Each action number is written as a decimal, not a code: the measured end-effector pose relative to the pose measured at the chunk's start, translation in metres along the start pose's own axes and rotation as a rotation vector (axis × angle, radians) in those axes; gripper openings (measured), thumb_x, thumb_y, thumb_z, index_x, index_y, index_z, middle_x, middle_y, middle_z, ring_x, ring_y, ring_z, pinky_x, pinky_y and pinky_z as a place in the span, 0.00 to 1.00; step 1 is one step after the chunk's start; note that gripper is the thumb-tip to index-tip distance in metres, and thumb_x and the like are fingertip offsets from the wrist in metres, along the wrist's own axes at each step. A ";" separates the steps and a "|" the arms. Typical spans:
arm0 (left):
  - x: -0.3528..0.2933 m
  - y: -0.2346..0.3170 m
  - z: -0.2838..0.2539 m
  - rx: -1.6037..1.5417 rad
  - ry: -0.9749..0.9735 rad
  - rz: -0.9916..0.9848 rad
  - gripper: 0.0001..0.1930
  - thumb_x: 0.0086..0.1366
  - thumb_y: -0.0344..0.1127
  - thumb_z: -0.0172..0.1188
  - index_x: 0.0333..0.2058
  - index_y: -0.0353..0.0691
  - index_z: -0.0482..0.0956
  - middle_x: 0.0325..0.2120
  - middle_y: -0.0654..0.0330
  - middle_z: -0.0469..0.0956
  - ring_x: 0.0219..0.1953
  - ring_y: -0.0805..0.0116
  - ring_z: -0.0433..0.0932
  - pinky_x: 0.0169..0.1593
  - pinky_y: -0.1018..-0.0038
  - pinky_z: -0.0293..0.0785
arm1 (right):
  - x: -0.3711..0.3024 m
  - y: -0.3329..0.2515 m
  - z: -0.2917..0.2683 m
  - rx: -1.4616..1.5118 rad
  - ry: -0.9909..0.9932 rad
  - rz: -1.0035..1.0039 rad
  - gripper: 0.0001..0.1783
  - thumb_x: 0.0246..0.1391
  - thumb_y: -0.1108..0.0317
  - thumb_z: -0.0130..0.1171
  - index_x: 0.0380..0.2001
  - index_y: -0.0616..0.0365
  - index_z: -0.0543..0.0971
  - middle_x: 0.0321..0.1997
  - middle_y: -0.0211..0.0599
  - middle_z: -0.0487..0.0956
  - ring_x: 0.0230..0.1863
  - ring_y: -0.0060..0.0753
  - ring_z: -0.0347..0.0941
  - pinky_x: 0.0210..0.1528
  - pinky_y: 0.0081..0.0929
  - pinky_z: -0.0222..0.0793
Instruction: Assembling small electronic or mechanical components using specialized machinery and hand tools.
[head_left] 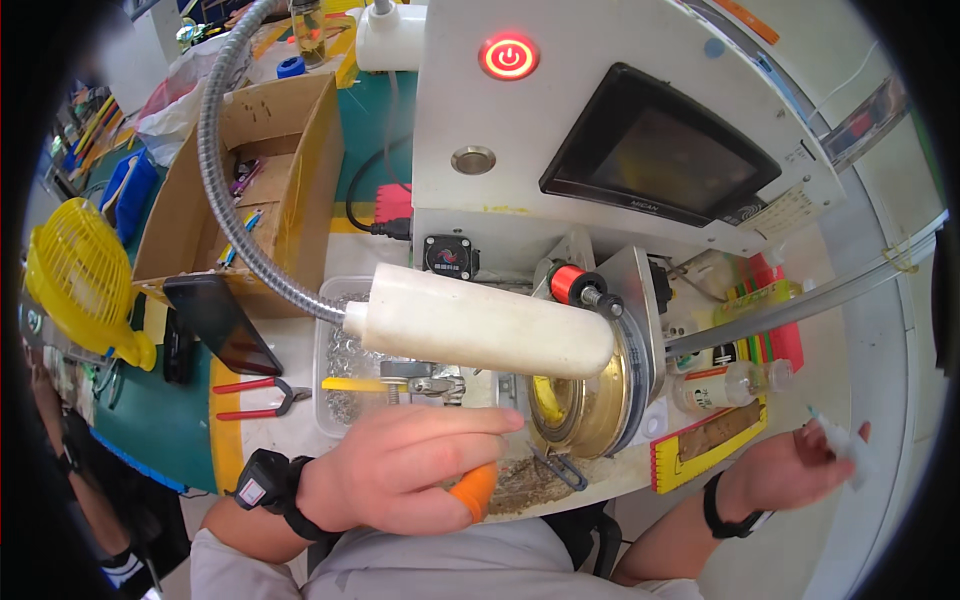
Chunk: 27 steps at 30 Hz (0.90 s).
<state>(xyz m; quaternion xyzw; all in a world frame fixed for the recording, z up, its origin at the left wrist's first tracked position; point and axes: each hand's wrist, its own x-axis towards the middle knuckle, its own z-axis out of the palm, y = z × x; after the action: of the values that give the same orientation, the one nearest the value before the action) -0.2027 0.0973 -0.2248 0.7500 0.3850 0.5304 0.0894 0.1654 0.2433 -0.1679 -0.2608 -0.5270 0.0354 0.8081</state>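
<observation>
My left hand (410, 470) is beside the round brass wheel (590, 400) of the machine. Its index finger points toward the wheel, and an orange finger cot (474, 491) covers one digit, apart from the index fingertip. Nothing shows between them. Farther right, my right hand (790, 470) holds a small translucent syringe-like dispenser (843, 440) with a thin tip, its body blurred and partly covered by the fingers. Just beyond my left hand is a metal clamp fixture (436, 386) with a yellow handle (352, 384). A white cylindrical lamp (490, 322) hangs over the wheel.
A clear tray (335, 400) of small clear pieces, red-handled pliers (250, 399), a phone (225, 325) and a cardboard box (300, 220) stand left. The white machine (480, 110) with its dark screen (660, 150) fills the back. Bottles (715, 388) and a yellow tray (690, 470) lie right.
</observation>
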 end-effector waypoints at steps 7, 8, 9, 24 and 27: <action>-0.002 -0.003 -0.005 0.033 -0.017 0.065 0.17 0.49 0.28 0.74 0.39 0.43 0.82 0.45 0.58 0.85 0.44 0.56 0.89 0.37 0.67 0.86 | -0.103 -0.101 0.105 0.702 -0.440 0.462 0.16 0.75 0.54 0.51 0.47 0.58 0.69 0.33 0.27 0.63 0.29 0.24 0.58 0.35 0.29 0.56; -0.002 -0.002 -0.006 0.033 -0.027 0.030 0.17 0.49 0.29 0.75 0.38 0.43 0.81 0.45 0.59 0.85 0.45 0.56 0.89 0.37 0.68 0.86 | -0.116 -0.104 0.110 0.680 -0.444 0.461 0.15 0.74 0.54 0.53 0.45 0.56 0.67 0.32 0.27 0.63 0.28 0.24 0.58 0.34 0.28 0.56; -0.002 0.000 -0.008 0.026 -0.034 0.006 0.16 0.49 0.29 0.75 0.38 0.44 0.81 0.46 0.59 0.85 0.46 0.56 0.89 0.37 0.68 0.86 | -0.123 -0.107 0.111 0.652 -0.448 0.448 0.16 0.73 0.55 0.55 0.42 0.54 0.65 0.30 0.26 0.63 0.27 0.24 0.59 0.34 0.28 0.55; -0.009 0.002 -0.010 -0.021 -0.041 -0.033 0.23 0.49 0.32 0.79 0.45 0.41 0.84 0.51 0.55 0.86 0.46 0.57 0.88 0.43 0.66 0.83 | -0.131 -0.084 0.119 0.704 -0.551 -0.049 0.23 0.69 0.57 0.61 0.52 0.62 0.64 0.27 0.40 0.70 0.16 0.29 0.61 0.13 0.26 0.57; -0.011 0.002 -0.008 0.004 -0.044 -0.009 0.25 0.48 0.34 0.80 0.47 0.39 0.85 0.53 0.53 0.85 0.46 0.56 0.87 0.48 0.66 0.82 | -0.131 -0.087 0.119 0.667 -0.553 -0.035 0.23 0.69 0.58 0.61 0.52 0.62 0.64 0.27 0.40 0.70 0.16 0.30 0.61 0.13 0.27 0.55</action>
<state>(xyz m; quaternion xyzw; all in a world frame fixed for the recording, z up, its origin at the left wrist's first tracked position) -0.2105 0.0866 -0.2282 0.7599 0.3873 0.5126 0.0990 -0.0152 0.1705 -0.2005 0.0427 -0.6877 0.2586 0.6771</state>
